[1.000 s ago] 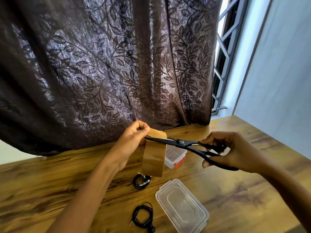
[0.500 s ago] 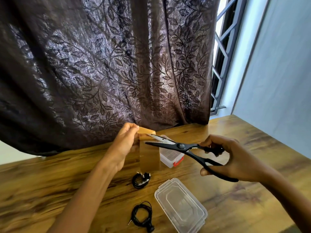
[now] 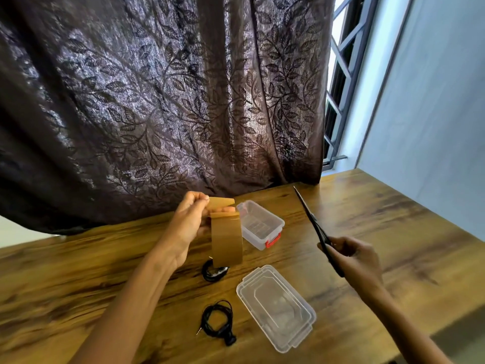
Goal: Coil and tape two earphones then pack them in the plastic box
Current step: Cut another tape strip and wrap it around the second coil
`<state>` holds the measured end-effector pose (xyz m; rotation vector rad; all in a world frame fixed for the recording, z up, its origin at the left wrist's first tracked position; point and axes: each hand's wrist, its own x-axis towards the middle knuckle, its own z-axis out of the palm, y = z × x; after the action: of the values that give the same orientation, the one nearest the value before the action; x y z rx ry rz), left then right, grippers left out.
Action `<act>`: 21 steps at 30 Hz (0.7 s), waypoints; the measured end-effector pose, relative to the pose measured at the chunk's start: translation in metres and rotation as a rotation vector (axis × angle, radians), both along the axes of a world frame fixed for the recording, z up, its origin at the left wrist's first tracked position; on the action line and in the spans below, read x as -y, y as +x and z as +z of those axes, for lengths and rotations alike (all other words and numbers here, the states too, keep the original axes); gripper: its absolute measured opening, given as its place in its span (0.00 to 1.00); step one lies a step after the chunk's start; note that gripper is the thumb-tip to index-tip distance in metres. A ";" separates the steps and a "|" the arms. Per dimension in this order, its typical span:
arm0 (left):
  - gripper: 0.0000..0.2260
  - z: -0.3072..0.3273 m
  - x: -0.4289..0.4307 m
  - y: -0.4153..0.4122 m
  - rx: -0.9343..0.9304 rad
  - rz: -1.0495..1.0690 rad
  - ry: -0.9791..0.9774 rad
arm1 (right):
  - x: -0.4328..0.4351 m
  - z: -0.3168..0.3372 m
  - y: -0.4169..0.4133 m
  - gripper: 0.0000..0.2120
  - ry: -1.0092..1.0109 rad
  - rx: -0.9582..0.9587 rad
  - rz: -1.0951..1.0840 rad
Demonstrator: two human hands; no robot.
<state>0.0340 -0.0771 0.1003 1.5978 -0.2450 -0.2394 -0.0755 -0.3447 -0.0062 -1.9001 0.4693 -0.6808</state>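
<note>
My left hand holds a roll of brown tape upright above the table and pinches a small cut strip of tape at its fingertips. My right hand grips black scissors, blades together and pointing up and away, to the right of the tape. One coiled black earphone lies on the table near me. A second coiled earphone lies just below the tape roll, partly hidden by it. The clear plastic box with a red clasp stands open behind the roll.
The box's clear lid lies on the wooden table between my arms. A dark leaf-patterned curtain hangs along the table's far edge. A window with bars and a pale wall stand at the right.
The scissors closed through the tape and a short strip came off, now pinched by my left hand. My right hand swung the scissors away to the right, blades pointing up.
</note>
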 end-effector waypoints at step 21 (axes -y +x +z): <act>0.07 -0.018 0.011 -0.023 -0.097 -0.051 -0.011 | 0.015 -0.093 -0.002 0.07 -0.429 -0.414 -0.191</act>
<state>0.0111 -0.0884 0.0826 1.5655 -0.2118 -0.3541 -0.0774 -0.3594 -0.0991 -2.4410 0.8261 -0.5360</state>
